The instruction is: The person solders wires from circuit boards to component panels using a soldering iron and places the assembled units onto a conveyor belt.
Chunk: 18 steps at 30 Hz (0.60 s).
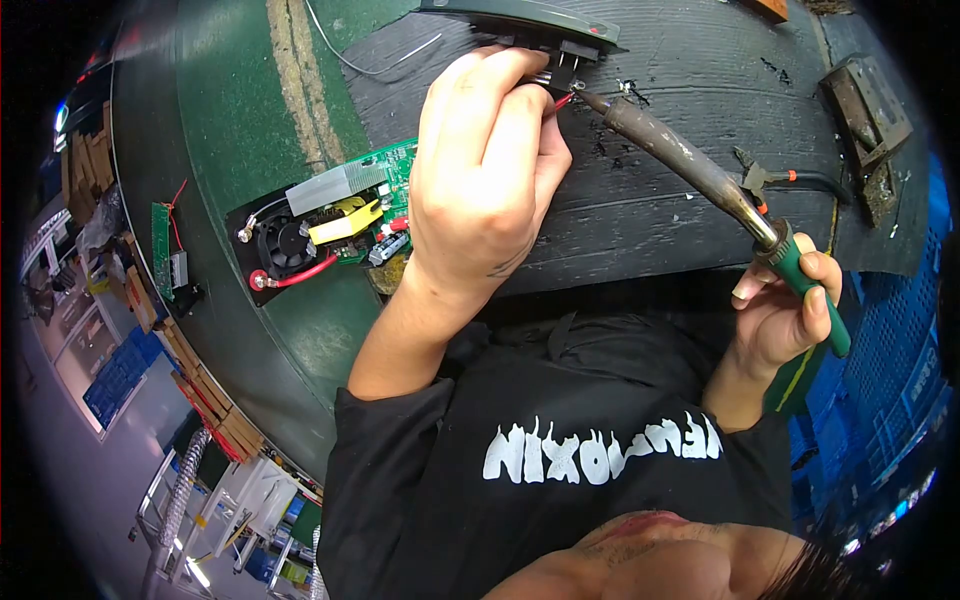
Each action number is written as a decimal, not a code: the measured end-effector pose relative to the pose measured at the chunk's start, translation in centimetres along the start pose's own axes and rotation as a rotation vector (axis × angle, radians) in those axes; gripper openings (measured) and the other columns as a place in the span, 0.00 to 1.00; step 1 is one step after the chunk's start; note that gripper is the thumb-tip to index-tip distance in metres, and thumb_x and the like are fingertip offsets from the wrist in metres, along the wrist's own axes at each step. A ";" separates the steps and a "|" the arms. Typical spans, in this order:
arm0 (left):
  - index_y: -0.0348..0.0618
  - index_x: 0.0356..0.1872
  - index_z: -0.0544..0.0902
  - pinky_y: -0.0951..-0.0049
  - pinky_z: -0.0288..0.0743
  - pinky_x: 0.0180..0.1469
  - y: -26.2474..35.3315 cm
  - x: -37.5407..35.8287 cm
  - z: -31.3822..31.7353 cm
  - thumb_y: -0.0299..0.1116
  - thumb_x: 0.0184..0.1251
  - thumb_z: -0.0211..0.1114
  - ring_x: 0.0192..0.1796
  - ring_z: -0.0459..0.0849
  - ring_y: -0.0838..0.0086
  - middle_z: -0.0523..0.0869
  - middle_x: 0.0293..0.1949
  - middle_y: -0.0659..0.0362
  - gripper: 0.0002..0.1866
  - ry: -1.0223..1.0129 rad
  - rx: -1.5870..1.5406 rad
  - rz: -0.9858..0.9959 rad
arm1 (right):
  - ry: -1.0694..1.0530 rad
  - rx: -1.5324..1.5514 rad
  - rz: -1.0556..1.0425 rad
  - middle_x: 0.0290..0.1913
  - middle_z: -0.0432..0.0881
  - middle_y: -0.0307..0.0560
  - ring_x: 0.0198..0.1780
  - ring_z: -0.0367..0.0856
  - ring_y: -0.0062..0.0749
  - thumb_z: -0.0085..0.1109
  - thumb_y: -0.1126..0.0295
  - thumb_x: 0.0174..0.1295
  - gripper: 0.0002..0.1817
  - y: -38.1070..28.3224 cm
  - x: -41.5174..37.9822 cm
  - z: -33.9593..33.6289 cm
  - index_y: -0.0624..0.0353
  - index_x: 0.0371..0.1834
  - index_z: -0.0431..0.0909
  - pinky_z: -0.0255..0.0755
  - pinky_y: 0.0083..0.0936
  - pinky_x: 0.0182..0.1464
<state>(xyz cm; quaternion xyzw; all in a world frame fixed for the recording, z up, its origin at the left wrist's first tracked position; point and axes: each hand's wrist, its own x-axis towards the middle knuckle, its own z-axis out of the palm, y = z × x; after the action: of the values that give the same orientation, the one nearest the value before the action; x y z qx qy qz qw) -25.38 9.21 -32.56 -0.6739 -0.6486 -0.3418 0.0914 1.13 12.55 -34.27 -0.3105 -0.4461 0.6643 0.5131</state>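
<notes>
My right hand (785, 300) is closed around the green handle of a soldering iron (690, 165). The iron's tip points up and left, right at a small joint by the end of a red wire (563, 102). My left hand (485, 170) pinches this wire between its fingertips, close against a black panel (530, 22) with metal terminals (576, 52) on its near side. Beneath and left of that hand lies a green circuit board (375, 170), with a black fan (283, 243), a yellow-wrapped part (345, 222) and red leads. The hand covers the board's right end.
Cutters (765, 178) with orange-marked handles lie right of the iron's shaft. A metal block-like holder (868, 110) stands at the far right. Thin solder wire (375, 70) curves across the black mat (660, 220). Another small board (162, 250) sits at the left edge.
</notes>
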 end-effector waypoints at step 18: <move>0.34 0.30 0.81 0.67 0.76 0.48 0.0 0.0 0.1 0.15 0.42 0.68 0.44 0.82 0.59 0.83 0.42 0.52 0.11 0.010 -0.006 0.005 | -0.010 -0.003 -0.007 0.33 0.76 0.55 0.19 0.75 0.30 0.49 0.58 0.63 0.18 0.0 0.0 0.0 0.58 0.48 0.76 0.69 0.17 0.15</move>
<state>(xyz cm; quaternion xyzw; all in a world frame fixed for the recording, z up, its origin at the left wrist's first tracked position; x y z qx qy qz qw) -25.36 9.30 -32.64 -0.6741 -0.6455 -0.3468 0.0934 1.16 12.58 -34.30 -0.3063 -0.4506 0.6635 0.5127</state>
